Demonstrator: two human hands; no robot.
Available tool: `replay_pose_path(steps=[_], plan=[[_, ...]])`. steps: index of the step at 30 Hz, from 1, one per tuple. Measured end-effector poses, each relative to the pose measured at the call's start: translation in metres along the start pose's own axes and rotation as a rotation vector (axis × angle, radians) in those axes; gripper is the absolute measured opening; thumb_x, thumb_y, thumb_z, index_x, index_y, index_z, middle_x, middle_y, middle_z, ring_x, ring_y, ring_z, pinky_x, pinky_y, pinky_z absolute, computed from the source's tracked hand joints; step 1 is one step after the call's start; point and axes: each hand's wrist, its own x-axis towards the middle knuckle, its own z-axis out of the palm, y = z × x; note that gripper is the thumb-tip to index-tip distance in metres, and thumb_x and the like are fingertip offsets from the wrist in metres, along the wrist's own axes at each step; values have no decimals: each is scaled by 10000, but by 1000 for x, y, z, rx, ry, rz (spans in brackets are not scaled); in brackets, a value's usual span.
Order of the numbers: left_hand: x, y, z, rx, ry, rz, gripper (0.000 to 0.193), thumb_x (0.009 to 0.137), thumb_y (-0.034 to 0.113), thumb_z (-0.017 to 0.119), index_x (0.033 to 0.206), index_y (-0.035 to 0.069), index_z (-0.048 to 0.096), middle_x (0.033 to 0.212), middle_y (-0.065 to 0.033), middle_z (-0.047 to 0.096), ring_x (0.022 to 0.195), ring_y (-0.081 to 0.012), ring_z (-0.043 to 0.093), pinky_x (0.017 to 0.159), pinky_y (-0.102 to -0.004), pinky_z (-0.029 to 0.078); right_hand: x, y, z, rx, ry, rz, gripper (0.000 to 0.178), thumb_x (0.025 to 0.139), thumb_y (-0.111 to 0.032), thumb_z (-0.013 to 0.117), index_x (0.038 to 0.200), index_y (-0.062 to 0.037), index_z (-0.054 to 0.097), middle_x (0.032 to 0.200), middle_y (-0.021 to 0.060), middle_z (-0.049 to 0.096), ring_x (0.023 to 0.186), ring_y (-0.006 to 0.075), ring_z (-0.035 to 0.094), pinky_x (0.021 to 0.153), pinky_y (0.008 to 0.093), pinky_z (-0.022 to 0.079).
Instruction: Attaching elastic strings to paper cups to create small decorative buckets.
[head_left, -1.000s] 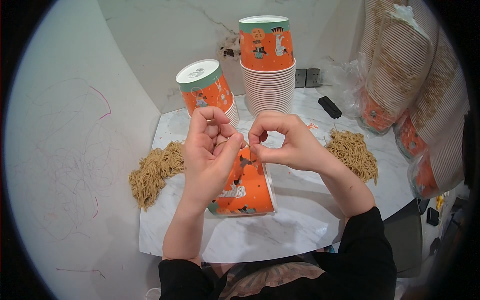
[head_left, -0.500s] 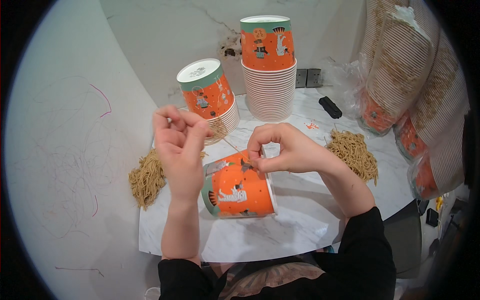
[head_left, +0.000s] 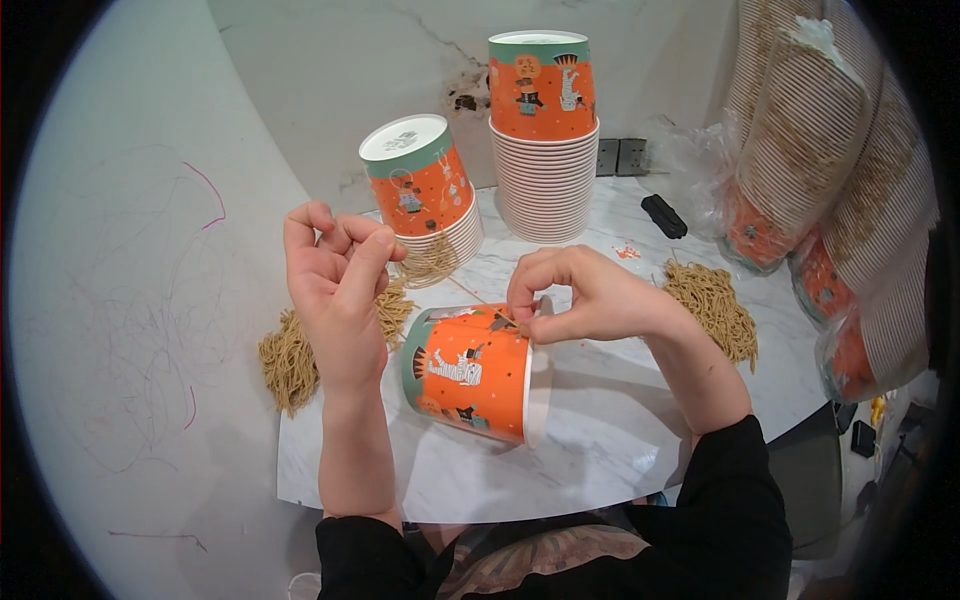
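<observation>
An orange paper cup (head_left: 470, 372) with cartoon figures and a green band lies on its side over the white marble table (head_left: 600, 440). My right hand (head_left: 580, 296) pinches the cup's rim at the top, where a thin tan string (head_left: 462, 290) passes through. My left hand (head_left: 335, 275) is raised to the left of the cup, fingers closed on the other end of that string, which runs taut between both hands.
Two upside-down stacks of like cups stand behind: a leaning short one (head_left: 425, 190) and a taller one (head_left: 545, 130). Piles of tan string lie at left (head_left: 290, 355) and right (head_left: 712, 305). Bagged cup stacks (head_left: 810, 140) fill the right side. A black object (head_left: 663, 215) lies near the wall.
My left hand has left the cup and drawn the string up and to the left. The cup has tipped over from standing on its mouth to lying on its side.
</observation>
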Motion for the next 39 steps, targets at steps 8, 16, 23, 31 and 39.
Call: replay_pose_path(steps=[8, 16, 23, 31, 39], plan=[[4, -2, 0, 91, -92, -71, 241, 936, 4, 619, 1113, 98, 487, 871, -9, 591, 802, -68, 595, 588, -173, 336, -5, -1, -7, -14, -42, -7, 50, 791, -44, 673, 818, -4, 682, 887, 31, 647, 877, 116, 593, 810, 283, 485], [-2, -7, 9, 307, -296, -17, 191, 967, 21, 617, 1125, 54, 514, 953, -9, 587, 871, -105, 610, 790, -248, 487, -2, 5, -12, 147, -29, 80, 490, 1018, -460, 606, 1007, 16, 725, 942, 81, 705, 923, 142, 638, 837, 298, 513], [-7, -17, 20, 506, -576, 126, 149, 899, 37, 677, 1024, 18, 598, 966, -53, 652, 949, -177, 636, 914, -341, 492, -1, 2, -1, 384, -163, 108, 452, 1071, -411, 516, 1042, -3, 710, 1012, 48, 711, 959, 136, 642, 895, 293, 497], [-7, -23, 21, 540, -411, 150, 181, 853, 69, 720, 991, 25, 612, 995, -77, 641, 991, -254, 601, 924, -375, 466, 3, 6, -9, 918, -83, 38, 348, 1065, -285, 506, 924, -5, 658, 1007, 132, 703, 1024, 230, 681, 1008, 353, 516], [-24, -6, 30, 638, -970, 151, 536, 701, 461, 881, 992, 81, 637, 1123, -126, 527, 1078, -312, 505, 931, -408, 446, -1, 11, -22, 1212, 85, -101, 304, 1088, -290, 421, 1032, -47, 597, 995, 95, 653, 966, 224, 647, 1010, 409, 494]])
